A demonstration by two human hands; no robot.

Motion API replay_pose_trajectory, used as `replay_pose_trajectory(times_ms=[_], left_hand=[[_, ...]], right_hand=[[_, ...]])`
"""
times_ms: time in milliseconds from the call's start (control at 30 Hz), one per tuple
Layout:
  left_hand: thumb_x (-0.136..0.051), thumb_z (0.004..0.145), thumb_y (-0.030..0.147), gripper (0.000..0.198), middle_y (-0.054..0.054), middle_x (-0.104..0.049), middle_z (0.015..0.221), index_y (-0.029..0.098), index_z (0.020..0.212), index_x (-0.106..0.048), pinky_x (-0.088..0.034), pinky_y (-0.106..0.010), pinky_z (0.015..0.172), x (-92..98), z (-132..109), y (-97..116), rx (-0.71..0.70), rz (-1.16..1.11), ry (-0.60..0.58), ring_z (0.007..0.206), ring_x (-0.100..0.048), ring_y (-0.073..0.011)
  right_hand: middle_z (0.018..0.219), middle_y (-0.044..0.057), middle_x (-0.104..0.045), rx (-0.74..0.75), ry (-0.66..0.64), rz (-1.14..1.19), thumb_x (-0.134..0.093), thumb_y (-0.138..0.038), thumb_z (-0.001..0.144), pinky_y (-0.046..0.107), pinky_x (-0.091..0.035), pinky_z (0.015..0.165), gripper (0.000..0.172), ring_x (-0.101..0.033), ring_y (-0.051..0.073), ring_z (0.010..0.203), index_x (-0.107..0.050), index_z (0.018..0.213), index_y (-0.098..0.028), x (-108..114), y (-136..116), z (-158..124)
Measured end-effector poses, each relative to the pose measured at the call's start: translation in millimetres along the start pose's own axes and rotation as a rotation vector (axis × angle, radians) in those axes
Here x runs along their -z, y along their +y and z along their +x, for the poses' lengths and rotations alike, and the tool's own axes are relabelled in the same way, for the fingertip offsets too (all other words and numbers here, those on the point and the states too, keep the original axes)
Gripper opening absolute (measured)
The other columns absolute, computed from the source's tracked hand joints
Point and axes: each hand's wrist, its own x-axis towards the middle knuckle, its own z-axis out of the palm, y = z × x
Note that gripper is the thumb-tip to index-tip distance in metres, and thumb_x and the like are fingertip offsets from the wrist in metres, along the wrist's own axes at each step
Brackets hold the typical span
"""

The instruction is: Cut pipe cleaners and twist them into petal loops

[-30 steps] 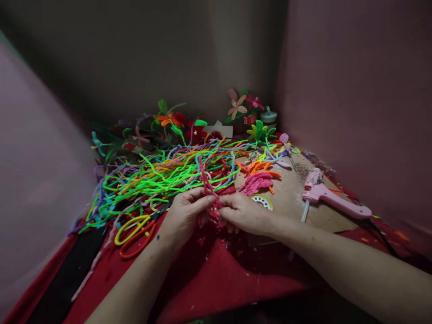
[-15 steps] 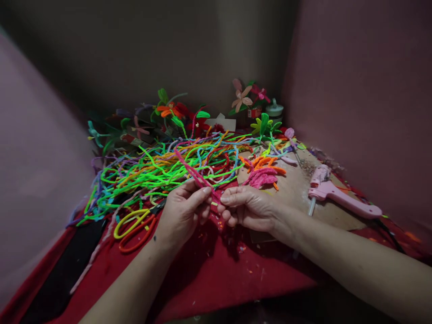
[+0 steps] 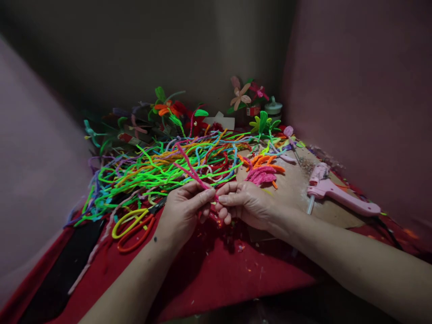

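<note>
A pink pipe cleaner (image 3: 191, 170) is pinched between my two hands, its two free lengths pointing up and to the left. My left hand (image 3: 187, 204) is closed on it with thumb and forefinger. Close beside, my right hand (image 3: 245, 202) grips its lower end, the fingertips of both hands nearly touching. Just behind my hands spreads a heap of pipe cleaners (image 3: 148, 168), mostly green with orange, blue and purple. Scissors (image 3: 137, 227) with yellow and red handles lie left of my left hand. Several pink bent petals (image 3: 261, 174) rest beyond my right hand.
A pink glue gun (image 3: 342, 198) lies on a brown board (image 3: 290, 193) to the right. Finished pipe-cleaner flowers (image 3: 240, 96) and a lidded jar (image 3: 273, 107) stand at the back. Red cloth (image 3: 222, 279) covers the front, with small scraps on it.
The two lengths of the pink pipe cleaner have spread apart into a fork. My fingertips have drawn closer together at its lower end. The view has shifted slightly.
</note>
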Motion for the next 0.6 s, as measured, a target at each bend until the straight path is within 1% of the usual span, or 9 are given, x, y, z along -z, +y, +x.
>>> replay_pose_trajectory(times_ms=[100,167,267,367,467,600], left_hand=[[-0.075,0.063,0.022,0.014,0.003,-0.055,0.053,0.014,0.068,-0.065,-0.033,-0.016,0.041,1.0,0.4,-1.0,0.006,-0.007,0.046,0.043,-0.043,-0.0042],[-0.076,0.062,0.023,0.015,0.002,-0.055,0.053,0.014,0.067,-0.065,-0.032,-0.017,0.041,1.2,0.2,-1.6,0.023,-0.005,0.052,0.042,-0.042,-0.0044],[-0.076,0.062,0.024,0.016,0.003,-0.053,0.049,0.013,0.063,-0.065,-0.029,-0.017,0.04,1.0,-0.2,-2.5,0.036,0.027,0.022,0.041,-0.039,-0.004],[-0.075,0.063,0.025,0.016,0.004,-0.049,0.047,0.013,0.062,-0.065,-0.028,-0.017,0.04,0.2,-0.3,-2.7,0.019,0.056,0.012,0.041,-0.037,-0.0037],[-0.074,0.065,0.027,0.02,0.004,-0.049,0.047,0.014,0.058,-0.061,-0.027,-0.017,0.04,-1.5,-1.1,-1.9,0.007,0.074,0.038,0.041,-0.037,-0.0041],[-0.07,0.069,0.03,0.024,0.004,-0.046,0.045,0.014,0.056,-0.058,-0.024,-0.017,0.038,-4.7,-3.3,0.0,0.002,0.109,0.107,0.04,-0.034,-0.004]], right_hand=[[0.063,0.005,-0.065,-0.059,-0.024,-0.119,-0.068,-0.024,0.073,0.021,-0.05,0.046,0.018,-0.061,0.011,0.049,-0.061,0.075,-0.008,0.3,-1.3,-1.1],[0.062,0.006,-0.065,-0.118,-0.034,-0.145,-0.066,-0.023,0.074,0.02,-0.048,0.043,0.017,-0.061,0.011,0.049,-0.063,0.074,-0.007,0.7,-2.0,-2.0],[0.061,0.004,-0.065,-0.211,-0.045,-0.064,-0.064,-0.017,0.073,0.017,-0.047,0.042,0.01,-0.059,0.009,0.047,-0.064,0.076,-0.007,2.4,-2.5,-2.3],[0.057,0.003,-0.064,-0.266,-0.055,-0.015,-0.062,-0.013,0.072,0.017,-0.047,0.042,0.007,-0.057,0.008,0.044,-0.064,0.074,-0.007,3.6,-2.1,-1.3],[0.057,0.003,-0.064,-0.217,-0.002,-0.043,-0.066,-0.015,0.07,0.017,-0.047,0.041,0.009,-0.058,0.009,0.044,-0.062,0.069,-0.008,2.8,-0.9,-0.1],[0.055,0.003,-0.063,-0.098,0.065,-0.169,-0.071,-0.019,0.069,0.017,-0.048,0.04,0.016,-0.059,0.01,0.043,-0.06,0.066,-0.009,-2.6,0.0,-1.3]])
